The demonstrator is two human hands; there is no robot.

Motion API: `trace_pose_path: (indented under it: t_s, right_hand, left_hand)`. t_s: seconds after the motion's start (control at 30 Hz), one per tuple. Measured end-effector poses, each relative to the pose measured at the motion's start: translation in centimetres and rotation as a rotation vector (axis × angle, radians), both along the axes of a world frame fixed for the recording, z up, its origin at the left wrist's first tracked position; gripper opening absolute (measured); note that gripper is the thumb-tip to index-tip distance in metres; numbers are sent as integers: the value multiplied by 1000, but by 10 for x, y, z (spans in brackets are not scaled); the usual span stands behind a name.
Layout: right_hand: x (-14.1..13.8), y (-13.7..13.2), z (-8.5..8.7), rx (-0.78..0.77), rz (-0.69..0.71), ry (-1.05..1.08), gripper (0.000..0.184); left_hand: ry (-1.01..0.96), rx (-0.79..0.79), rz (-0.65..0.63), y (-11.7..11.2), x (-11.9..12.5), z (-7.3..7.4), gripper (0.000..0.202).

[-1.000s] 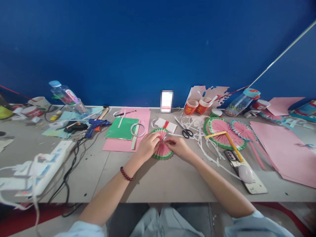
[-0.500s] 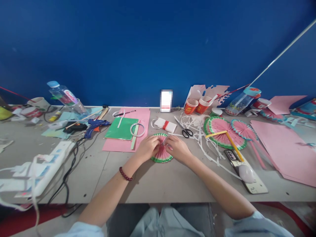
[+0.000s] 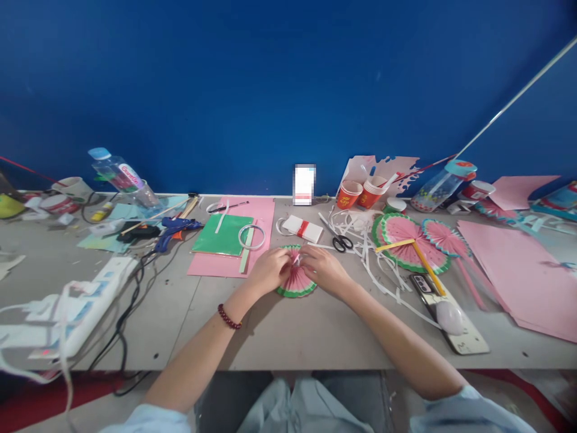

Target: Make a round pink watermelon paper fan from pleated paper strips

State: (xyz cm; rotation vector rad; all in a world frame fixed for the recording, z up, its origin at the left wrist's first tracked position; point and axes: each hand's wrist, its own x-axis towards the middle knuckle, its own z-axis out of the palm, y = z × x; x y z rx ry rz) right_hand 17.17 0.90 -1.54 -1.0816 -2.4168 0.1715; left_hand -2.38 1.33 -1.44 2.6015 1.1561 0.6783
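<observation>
A round pleated paper fan (image 3: 296, 286), pink with a green and white rim, lies on the table in front of me. My left hand (image 3: 272, 268) is closed on its left side, fingers bent towards the centre. From the right, my right hand (image 3: 325, 267) pinches near the same centre. Between the fingertips shows a small white bit, too small to name. Just beyond the fan are a white packet with a red band (image 3: 303, 228) and black-handled scissors (image 3: 342, 242).
Left of my hands lie green paper (image 3: 220, 236), a silver ring (image 3: 256, 245), a blue glue gun (image 3: 177, 231) and a power strip (image 3: 101, 300). To the right are white paper strips (image 3: 376, 276), a watermelon-patterned fan (image 3: 396, 231), a phone (image 3: 469, 343) and pink sheets (image 3: 532, 282).
Both hands stay at the fan. The right fingertips have shifted very slightly at its centre, and the white bit there shows a little more clearly.
</observation>
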Motion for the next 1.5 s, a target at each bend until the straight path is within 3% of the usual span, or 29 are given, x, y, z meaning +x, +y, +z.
trace_pose_path:
  t_s: [0.9,1.2,1.27,1.37,1.5]
  right_hand:
    - [3,1,6,-7,52,-167,19]
    - [3,3,2,-79,109,-58,23]
    - [3,3,3,-84,109,-48,24]
    - [2,3,3,-70,109,-57,22]
    - [1,3,1,-11,84,-51,20]
  left_hand:
    - [25,0,-28,-2,1,2,11]
    - [-12,-12,-61,-3,1,6,13]
    - [-51,8,-7,-3,1,8,10]
    - [-78,71,194,-3,-1,9,10]
    - [-54,77,364,-2,-5,4,33]
